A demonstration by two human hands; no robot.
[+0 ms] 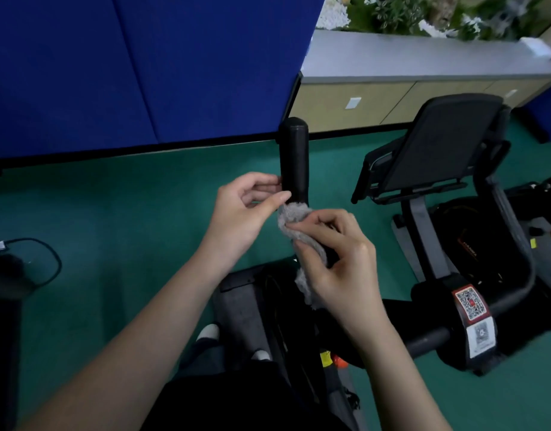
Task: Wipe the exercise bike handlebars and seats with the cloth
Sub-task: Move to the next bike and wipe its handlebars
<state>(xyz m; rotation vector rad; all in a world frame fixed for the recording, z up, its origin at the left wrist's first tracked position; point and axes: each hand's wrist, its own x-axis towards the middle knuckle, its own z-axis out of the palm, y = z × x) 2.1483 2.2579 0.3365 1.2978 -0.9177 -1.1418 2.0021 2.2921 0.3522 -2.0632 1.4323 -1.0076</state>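
A black handlebar grip [294,157] of the exercise bike stands upright in the middle of the view. A grey fluffy cloth [294,214] is wrapped around the bar just below the grip and hangs down. My left hand [243,217] pinches the cloth's upper edge against the bar with thumb and fingers. My right hand [339,259] grips the lower part of the cloth, fingers curled round it. The bike's black seat with backrest [439,144] stands to the right, untouched.
The bike frame with QR stickers [471,306] runs across the lower right. A blue partition [143,66] stands behind, a low cabinet [392,98] at the back right. A black cable [47,259] lies on the green floor at left. My shoes [209,332] show below.
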